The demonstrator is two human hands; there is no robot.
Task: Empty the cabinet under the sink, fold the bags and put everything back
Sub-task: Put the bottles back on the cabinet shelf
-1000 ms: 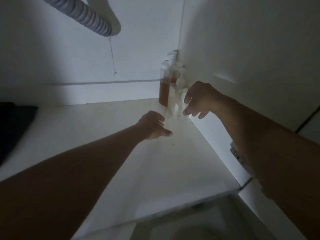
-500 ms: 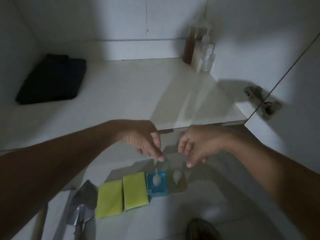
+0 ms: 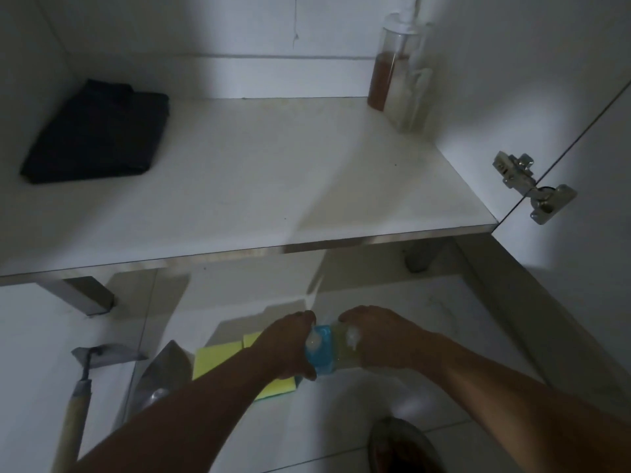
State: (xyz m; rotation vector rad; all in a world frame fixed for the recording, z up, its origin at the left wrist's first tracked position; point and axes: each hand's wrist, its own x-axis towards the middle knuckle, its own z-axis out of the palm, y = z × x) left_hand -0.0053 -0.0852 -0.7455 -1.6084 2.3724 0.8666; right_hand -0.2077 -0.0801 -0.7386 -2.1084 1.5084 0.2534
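Note:
On the tiled floor in front of the open cabinet, my left hand (image 3: 285, 348) grips a small blue bottle (image 3: 321, 356) with a white cap. My right hand (image 3: 380, 336) holds a small clear bottle (image 3: 345, 349) right beside it; both bottles stand on the floor, touching each other. Inside the cabinet, a folded stack of black bags (image 3: 99, 131) lies at the back left of the white shelf (image 3: 256, 186). An amber pump bottle (image 3: 387, 73) and a clear bottle (image 3: 413, 97) stand in the back right corner.
Two yellow sponges (image 3: 218, 358) lie on the floor left of my hands, partly under my left forearm. A metal trowel (image 3: 164, 373) and a wooden-handled hoe (image 3: 80, 401) lie further left. A door hinge (image 3: 519, 175) sticks out at right. A shoe (image 3: 403, 448) is near the bottom.
Both hands came out of the cabinet's back right corner and dropped to the floor. They now hold the blue and the clear bottle, which stood untouched half a second ago.

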